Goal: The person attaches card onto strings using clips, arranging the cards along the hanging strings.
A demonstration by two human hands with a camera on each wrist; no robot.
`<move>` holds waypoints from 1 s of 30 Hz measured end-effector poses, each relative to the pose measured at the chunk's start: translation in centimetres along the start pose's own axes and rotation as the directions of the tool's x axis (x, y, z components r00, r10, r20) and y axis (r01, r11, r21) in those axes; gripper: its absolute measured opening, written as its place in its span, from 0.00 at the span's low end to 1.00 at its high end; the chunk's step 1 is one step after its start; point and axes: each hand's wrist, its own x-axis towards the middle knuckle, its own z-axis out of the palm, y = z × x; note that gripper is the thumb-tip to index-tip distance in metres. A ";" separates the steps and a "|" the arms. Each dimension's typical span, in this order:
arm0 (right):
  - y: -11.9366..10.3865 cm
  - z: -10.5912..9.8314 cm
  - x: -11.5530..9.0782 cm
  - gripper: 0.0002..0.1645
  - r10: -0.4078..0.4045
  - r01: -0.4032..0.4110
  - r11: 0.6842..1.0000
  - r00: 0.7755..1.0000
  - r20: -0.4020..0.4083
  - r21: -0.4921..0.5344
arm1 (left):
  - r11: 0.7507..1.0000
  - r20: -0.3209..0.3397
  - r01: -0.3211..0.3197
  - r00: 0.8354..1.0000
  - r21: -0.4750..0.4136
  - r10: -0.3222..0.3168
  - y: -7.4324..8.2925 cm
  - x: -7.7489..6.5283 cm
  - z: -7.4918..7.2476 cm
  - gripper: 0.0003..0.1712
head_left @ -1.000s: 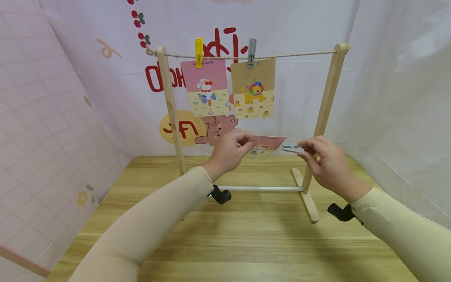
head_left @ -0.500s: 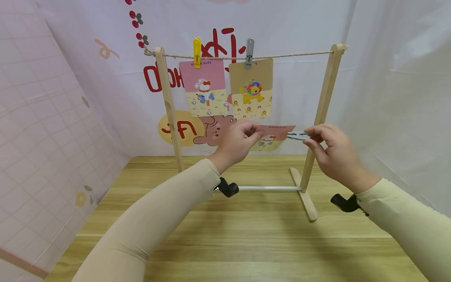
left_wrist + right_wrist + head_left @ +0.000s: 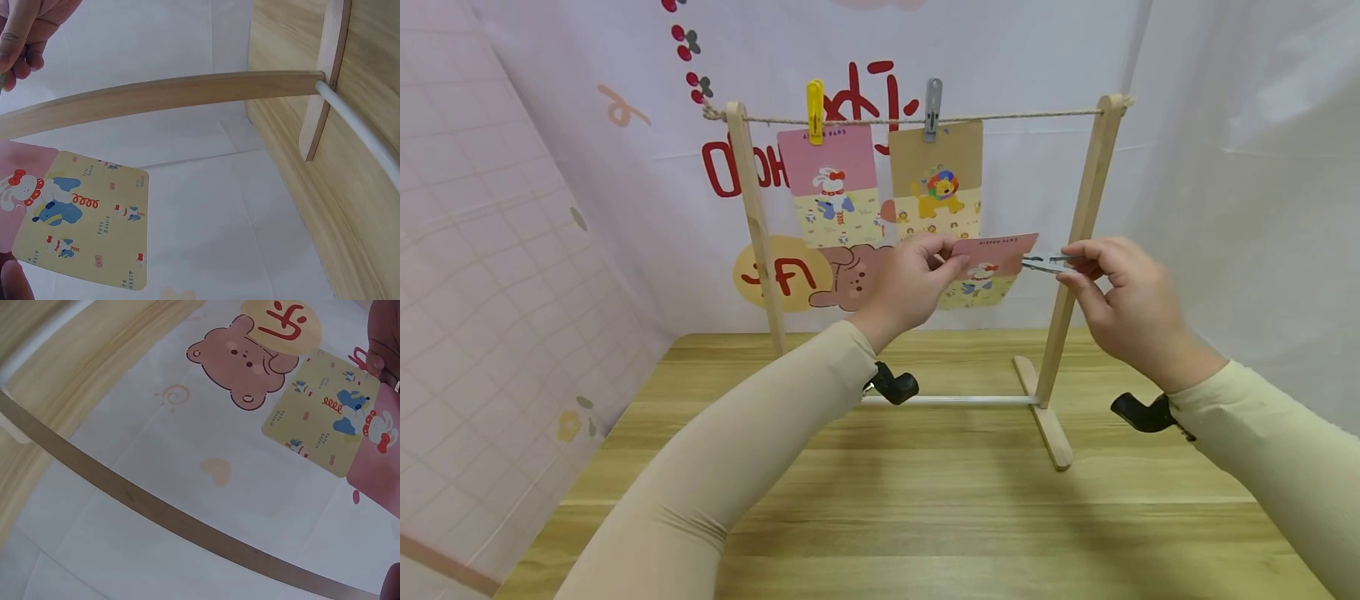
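My left hand (image 3: pixel 917 279) pinches the upper left edge of a pink-and-yellow rabbit card (image 3: pixel 988 279), which tilts in front of the wooden rack. In the left wrist view the card (image 3: pixel 87 219) shows its printed lower half. My right hand (image 3: pixel 1123 300) pinches a grey clothespin (image 3: pixel 1047 263) by its handles, its tip close to the card's right edge. Above, a second rabbit card (image 3: pixel 831 183) hangs from the rope (image 3: pixel 1022 115) under a yellow clothespin (image 3: pixel 816 112). Beside it a lion card (image 3: pixel 936 171) hangs under another grey clothespin (image 3: pixel 933 108).
The rack's right post (image 3: pixel 1086 217) stands behind the right hand's clothespin, and its left post (image 3: pixel 752 208) is beyond the left forearm. A white crossbar (image 3: pixel 970 401) joins the posts low over the wooden table (image 3: pixel 880 517). A printed white cloth (image 3: pixel 625 183) hangs behind.
Both hands have risen and moved right, carrying the card and the grey clothespin up toward the rope. The card now faces the head camera more fully. The hung cards stay on the rope.
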 end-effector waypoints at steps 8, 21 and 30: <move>-0.1 -0.5 0.5 0.16 0.028 -0.028 1.000 0.999 -0.018 -0.002 | 0.999 0.005 0.042 0.999 -0.019 -0.042 0.7 -0.2 0.2 0.08; -0.5 -1.6 2.3 0.15 0.047 -0.046 0.999 0.995 -0.089 0.022 | 0.998 -0.018 -0.004 1.000 -0.065 0.002 3.5 2.4 -0.1 0.09; -0.3 -2.6 4.4 0.14 0.020 -0.023 0.999 0.991 -0.134 -0.026 | 1.000 -0.057 0.010 0.998 0.000 -0.010 5.1 4.5 0.2 0.09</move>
